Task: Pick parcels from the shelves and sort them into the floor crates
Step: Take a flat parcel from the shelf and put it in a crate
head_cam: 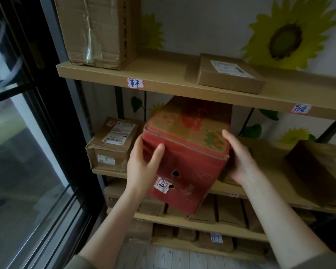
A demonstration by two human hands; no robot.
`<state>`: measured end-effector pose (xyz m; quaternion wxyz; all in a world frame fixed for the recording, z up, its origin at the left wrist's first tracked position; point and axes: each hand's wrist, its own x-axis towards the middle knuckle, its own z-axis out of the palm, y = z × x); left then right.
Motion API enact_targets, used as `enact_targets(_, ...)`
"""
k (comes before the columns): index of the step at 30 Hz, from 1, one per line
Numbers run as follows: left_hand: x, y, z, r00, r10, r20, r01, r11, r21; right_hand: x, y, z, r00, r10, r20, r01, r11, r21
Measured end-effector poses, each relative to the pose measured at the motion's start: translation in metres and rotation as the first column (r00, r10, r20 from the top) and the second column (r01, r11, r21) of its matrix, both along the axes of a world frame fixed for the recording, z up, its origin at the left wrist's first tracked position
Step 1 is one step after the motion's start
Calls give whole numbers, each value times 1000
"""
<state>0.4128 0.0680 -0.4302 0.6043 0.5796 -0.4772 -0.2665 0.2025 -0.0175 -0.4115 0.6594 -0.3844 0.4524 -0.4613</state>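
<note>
Gripping the red carton point(184, 152) from both sides, I hold it between the two shelf boards, its rear under the upper shelf point(163, 82) and its front end projecting past the edge of the middle shelf point(260, 193). My left hand point(142, 166) clasps the left front corner, thumb laid across the red front face, fingers behind the side. My right hand point(239, 158) clamps the right side, thumb on the top edge by a faded green and orange print.

Writing noted: a white, red-bordered sticker point(161, 185) low on the carton's front face carries dark handwritten characters, turned sideways; not legible. The upper shelf edge bears two like tags in blue handwriting, one point(135, 83) left of centre, one point(300, 109) to the right; both unclear.

A brown parcel point(113, 144) sits just left of the carton on the middle shelf, with a barcoded shipping label on top and a front label marked "1". A flat parcel point(229, 73) with a printed label lies on the upper shelf.
</note>
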Motion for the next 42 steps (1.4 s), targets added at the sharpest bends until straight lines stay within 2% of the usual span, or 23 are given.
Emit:
enact_targets(4, -19, 10, 2, 970, 74, 232, -48, 992, -115, -18, -3, -16, 964, -87, 251, 62, 992, 106)
enact_targets(6, -30, 13, 7, 927, 147, 344, -78, 975, -206, -23, -5, -32, 934, -161, 318, 125, 984, 130)
enact_targets(11, -41, 11, 3, 694, 181, 697, -22, 973, -230, -21, 5, -78, 939, -99, 330, 30, 977, 210)
enact_targets(13, -43, 10, 1, 610, 177, 773, 17, 971, -237, -22, 6, -91, 945, -97, 312, 24, 973, 230)
enact_targets(15, -40, 10, 1, 579, 145, 803, 96, 965, -243, -25, 7, -99, 953, -115, 282, 43, 968, 248)
enact_targets(17, -26, 9, 0, 642, 108, 759, 120, 964, -238, -30, 7, -105, 963, -118, 243, 56, 968, 246)
enact_targets(19, -6, 8, -2, 743, 142, 654, -23, 982, -187, -33, 5, -109, 978, -132, 163, 85, 960, 266)
enact_targets(21, 18, 5, -8, 808, 214, 549, -241, 970, -23, -35, 3, -114, 985, -131, 115, 94, 955, 283)
enact_targets(22, 27, 3, -11, 848, 222, 482, -296, 951, 84, -36, 2, -116, 988, -129, 90, 99, 955, 281)
enact_targets(24, 35, 0, -16, 921, 202, 333, -276, 942, 192, -34, 3, -117, 990, -136, 41, 120, 953, 277)
enact_targets(29, 34, -3, -21, 920, 257, 295, -310, 939, 150, -30, 1, -113, 981, -182, -73, 194, 949, 250)
enact_targets(34, 37, -6, -21, 882, 258, 394, -329, 936, 124, -27, 6, -114, 959, -205, -194, 243, 949, 200)
enact_targets(36, 45, -10, -19, 908, 248, 337, -298, 949, 104, -28, 9, -113, 961, -215, -176, 248, 950, 190)
enact_targets(37, 50, -14, -17, 937, 234, 261, -274, 953, 128, -29, 10, -110, 961, -232, -151, 258, 947, 193)
enact_targets(39, 60, -26, -13, 982, 174, 73, -187, 947, 260, -29, 10, -100, 968, -250, -23, 248, 940, 235)
enact_targets(41, 65, -38, -8, 986, 34, -163, 43, 895, 443, -25, 10, -84, 978, -194, 70, 171, 952, 254)
enact_targets(42, 65, -43, -6, 957, -26, -289, 172, 853, 493, -23, 7, -79, 985, -155, 71, 134, 961, 241)
